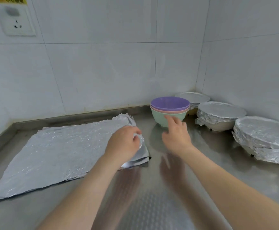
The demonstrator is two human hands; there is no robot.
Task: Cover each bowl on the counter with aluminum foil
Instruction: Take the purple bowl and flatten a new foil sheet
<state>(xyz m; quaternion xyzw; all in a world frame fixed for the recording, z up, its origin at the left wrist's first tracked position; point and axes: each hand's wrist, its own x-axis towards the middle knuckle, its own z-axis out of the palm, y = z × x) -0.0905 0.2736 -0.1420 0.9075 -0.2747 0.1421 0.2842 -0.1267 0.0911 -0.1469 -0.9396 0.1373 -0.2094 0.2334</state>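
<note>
Left hand point(123, 141) pinches the crinkled foil sheets point(60, 151) left of the smooth round stacked bowls point(169, 112). Right hand point(177, 135) hovers just before them, fingers loose and holding nothing.

Silver across the left: the foil sheets point(60, 151) shimmer pale silver-grey with a fine crinkled speckle; a brighter mirror flash at their near corner; on to the stack, purple bowl point(170, 102) on top, pink bowl point(168, 112) a thin band beneath, mint-green bowl point(158, 119) at the bottom; to the right, wrinkled silver again on the nearest covered bowl point(265, 130), the middle covered bowl point(221, 112) and the farthest covered bowl point(193, 97); under the middle one's foil, a cream-white body and small black feet; the counter point(152, 213) is dull steel grey, an embossed dotted grid up front; wall tiles point(102, 72) pale bluish white with thin dark grout lines; the socket point(16, 22) white, a yellow label point(11, 0) above it.
</note>
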